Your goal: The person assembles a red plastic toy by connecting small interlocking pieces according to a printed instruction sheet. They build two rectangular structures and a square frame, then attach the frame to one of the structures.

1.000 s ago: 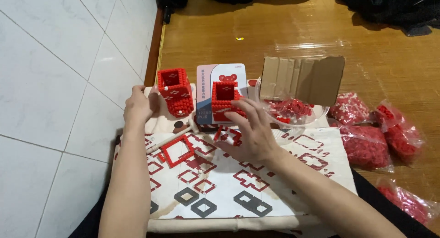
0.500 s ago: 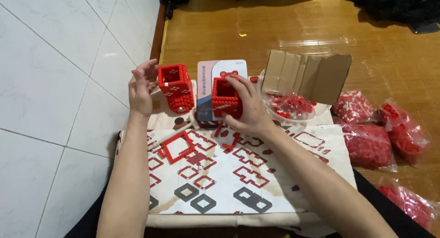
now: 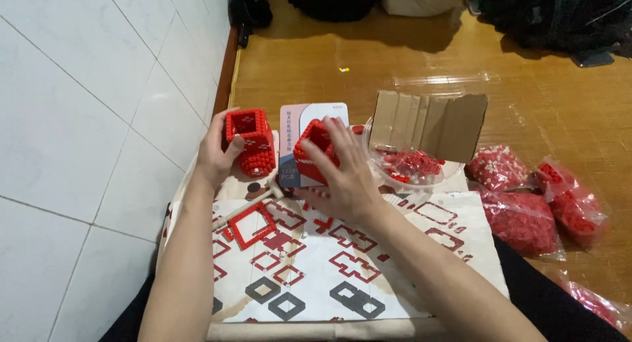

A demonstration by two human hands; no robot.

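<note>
The left hand (image 3: 214,159), open a moment ago, now clamps its fingers on the left block (image 3: 251,142); the right hand (image 3: 345,177) still grips the right block (image 3: 315,151) (both beside the card (image 3: 309,118)).

Wooden floor (image 3: 395,72) — patterned sheet (image 3: 368,263); brick bags (image 3: 526,217)

left hand (image 3: 216,156) grips red brick box (image 3: 250,141); right hand (image 3: 345,177) covers second box (image 3: 315,151).

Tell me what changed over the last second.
The left hand rose off the printed sheet and took hold of the left red brick block. The right hand slid up from the sheet onto the right red brick block. Both blocks, the cardboard and the bags of bricks stayed put.
</note>
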